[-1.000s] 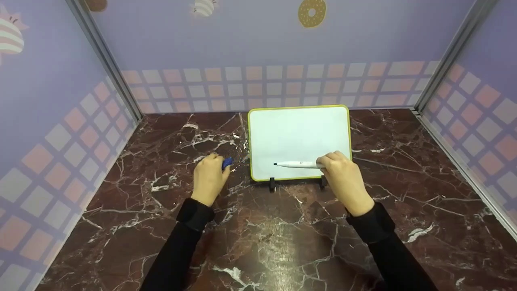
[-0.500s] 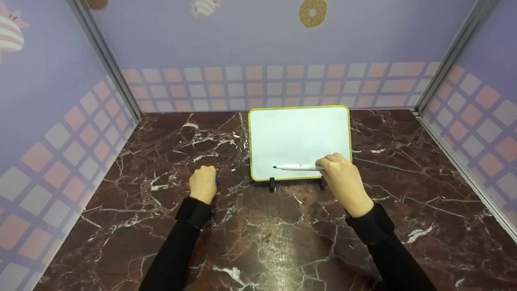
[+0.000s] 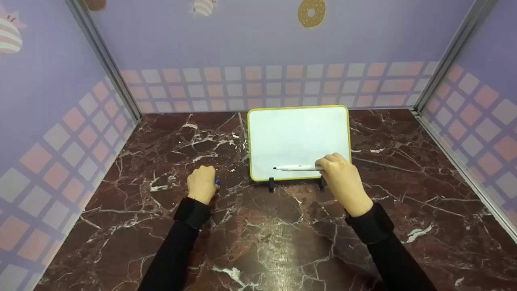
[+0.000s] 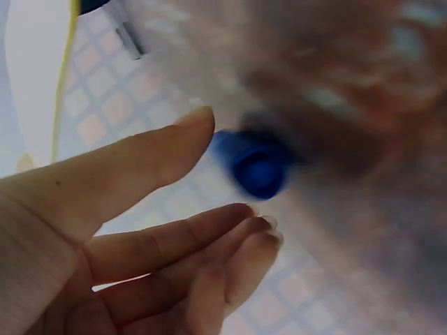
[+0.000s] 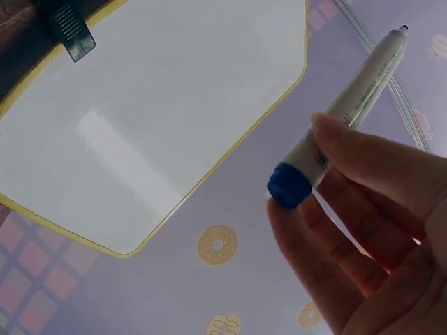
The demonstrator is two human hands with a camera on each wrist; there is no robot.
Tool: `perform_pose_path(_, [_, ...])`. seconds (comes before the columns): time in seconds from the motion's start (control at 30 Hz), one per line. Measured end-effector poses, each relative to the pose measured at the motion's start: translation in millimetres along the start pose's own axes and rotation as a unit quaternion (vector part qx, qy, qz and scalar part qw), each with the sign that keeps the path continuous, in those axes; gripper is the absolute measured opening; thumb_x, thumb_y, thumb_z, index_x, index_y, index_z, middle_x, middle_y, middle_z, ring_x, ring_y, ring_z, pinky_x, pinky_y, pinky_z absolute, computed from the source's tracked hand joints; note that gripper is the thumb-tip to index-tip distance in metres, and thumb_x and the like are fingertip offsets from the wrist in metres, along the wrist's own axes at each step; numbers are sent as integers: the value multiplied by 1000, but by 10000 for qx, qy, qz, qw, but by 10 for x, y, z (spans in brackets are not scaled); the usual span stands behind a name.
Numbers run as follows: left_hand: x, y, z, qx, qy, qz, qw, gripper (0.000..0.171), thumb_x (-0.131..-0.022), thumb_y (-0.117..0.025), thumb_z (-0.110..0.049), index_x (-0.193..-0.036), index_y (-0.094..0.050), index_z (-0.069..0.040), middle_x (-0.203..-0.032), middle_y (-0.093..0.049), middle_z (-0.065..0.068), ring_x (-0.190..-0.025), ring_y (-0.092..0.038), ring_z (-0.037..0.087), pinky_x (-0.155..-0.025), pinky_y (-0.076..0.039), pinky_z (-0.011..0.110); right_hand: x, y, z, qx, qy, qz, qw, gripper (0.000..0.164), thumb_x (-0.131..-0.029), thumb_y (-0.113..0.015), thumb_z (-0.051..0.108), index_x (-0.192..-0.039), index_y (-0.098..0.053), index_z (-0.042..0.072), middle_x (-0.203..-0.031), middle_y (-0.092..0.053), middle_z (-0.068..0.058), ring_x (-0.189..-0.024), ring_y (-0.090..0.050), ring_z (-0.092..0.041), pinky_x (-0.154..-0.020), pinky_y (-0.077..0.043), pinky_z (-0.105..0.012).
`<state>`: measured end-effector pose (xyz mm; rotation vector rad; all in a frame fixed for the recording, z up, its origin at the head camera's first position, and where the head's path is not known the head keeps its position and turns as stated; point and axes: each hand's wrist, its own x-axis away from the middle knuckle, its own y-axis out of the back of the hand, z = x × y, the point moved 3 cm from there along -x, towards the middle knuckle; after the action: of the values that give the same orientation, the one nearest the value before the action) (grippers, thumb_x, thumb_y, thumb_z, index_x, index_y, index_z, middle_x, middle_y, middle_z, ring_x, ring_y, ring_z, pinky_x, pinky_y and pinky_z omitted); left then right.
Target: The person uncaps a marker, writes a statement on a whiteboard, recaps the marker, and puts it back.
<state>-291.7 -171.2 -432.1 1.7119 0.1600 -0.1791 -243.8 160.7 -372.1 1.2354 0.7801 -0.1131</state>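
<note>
My right hand (image 3: 339, 178) pinches a white marker (image 3: 297, 167) by its rear end, holding it level in front of the whiteboard (image 3: 299, 137). In the right wrist view, the marker's bare dark tip (image 5: 404, 28) points away from my hand and its blue end (image 5: 290, 185) sits by the fingertips. Low over the table at left is my left hand (image 3: 202, 184), beside a blue marker cap (image 3: 217, 182). The left wrist view shows thumb and fingers spread apart, with the cap (image 4: 258, 167) just past their tips and its round end facing the camera.
The yellow-framed whiteboard stands tilted on a stand with black clips (image 3: 271, 184), close to the back wall (image 3: 274, 48). Dark red marbled tabletop (image 3: 262, 234) extends around it. Patterned side walls (image 3: 52, 149) with metal corner posts enclose the table left and right.
My left hand has come back toward me and lowered with the cap, and its thumb has since parted from the cap. The marker in my right hand dipped slightly.
</note>
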Motion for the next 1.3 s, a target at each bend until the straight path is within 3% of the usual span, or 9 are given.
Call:
perform_pose_path(0.1, [51, 173, -147, -22, -448, -868, 9952, 22, -82, -80, -16, -86, -71, 4, -85, -73, 22, -75, -71, 39, -61, -59, 48, -1, -5, 3, -11, 11, -42, 10000, 13, -78, -77, -3, -90, -73, 2, -87, -71, -12, -84, -66, -28, -71, -59, -39])
perform_pose_path(0.23, [163, 428, -480, 317, -1588, -1925, 9678, 28, -94, -65, -21, -105, -71, 4, -101, -74, 20, -92, -71, 34, -81, -60, 44, -3, -23, 24, 67, 167, -138, 9997, 12, -78, -78, -2, -88, -74, 2, -85, -71, -11, -82, -66, -28, -70, -59, -37])
perform_pose_path(0.4, [385, 527, -916, 729, -3318, -2079, 9173, 37, -92, -67, -22, -122, -66, -1, -119, -70, 14, -110, -67, 26, -101, -53, 38, 9, -63, 116, 120, 404, -240, 9988, 9, -78, -78, 0, -86, -75, 4, -84, -72, -9, -80, -66, -25, -67, -59, -34])
perform_pose_path(0.53, [501, 456, -1077, 620, -3975, -2024, 8928, 42, -86, -74, -19, -124, -66, -2, -120, -70, 11, -110, -66, 23, -102, -52, 36, 28, -95, 249, 231, 711, -255, 9969, 12, -75, -80, 1, -85, -75, 4, -82, -72, -7, -77, -65, -23, -63, -59, -30])
perform_pose_path(0.8, [560, 332, -1155, 705, -4050, -2178, 8852, 31, -82, -79, -19, -109, -73, -6, -103, -74, 5, -95, -68, 18, -90, -55, 32, 71, -89, 460, 514, 1241, -425, 9900, 13, -74, -80, 0, -86, -76, 5, -83, -71, -4, -79, -63, -19, -68, -58, -23])
perform_pose_path(0.97, [547, 308, -1159, 850, -3900, -2251, 8888, 17, -83, -77, -16, -98, -75, -7, -93, -75, 3, -84, -69, 17, -80, -56, 29, 80, -91, 486, 396, 1383, -435, 9886, 11, -77, -79, 5, -88, -75, 6, -83, -70, -3, -80, -63, -18, -69, -58, -23])
perform_pose_path(1.13, [516, 307, -1120, 1042, -3721, -2026, 8998, 19, -84, -76, -15, -100, -74, -7, -96, -75, 4, -87, -69, 18, -81, -55, 31, 62, -147, 334, -1252, 811, -76, 9888, 39, -73, -84, 5, -110, -73, 5, -100, -72, -10, -93, -67, -25, -81, -59, -34])
perform_pose_path(1.23, [499, 316, -1092, 1350, -3589, -1861, 9046, 19, -85, -75, -13, -103, -73, -5, -98, -75, 4, -90, -68, 19, -84, -54, 32, 53, -235, 194, -2618, 140, 313, 9645, 62, -74, -85, 7, -132, -62, 6, -114, -69, -15, -98, -67, -28, -84, -59, -35])
perform_pose_path(1.3, [494, 324, -1082, 1643, -3502, -1805, 9043, 20, -86, -74, -11, -104, -72, -5, -99, -75, 5, -91, -68, 20, -85, -53, 34, 58, -311, 115, -3456, -360, 668, 9353, 69, -76, -84, 9, -140, -56, 8, -120, -65, -16, -94, -67, -25, -80, -60, -33])
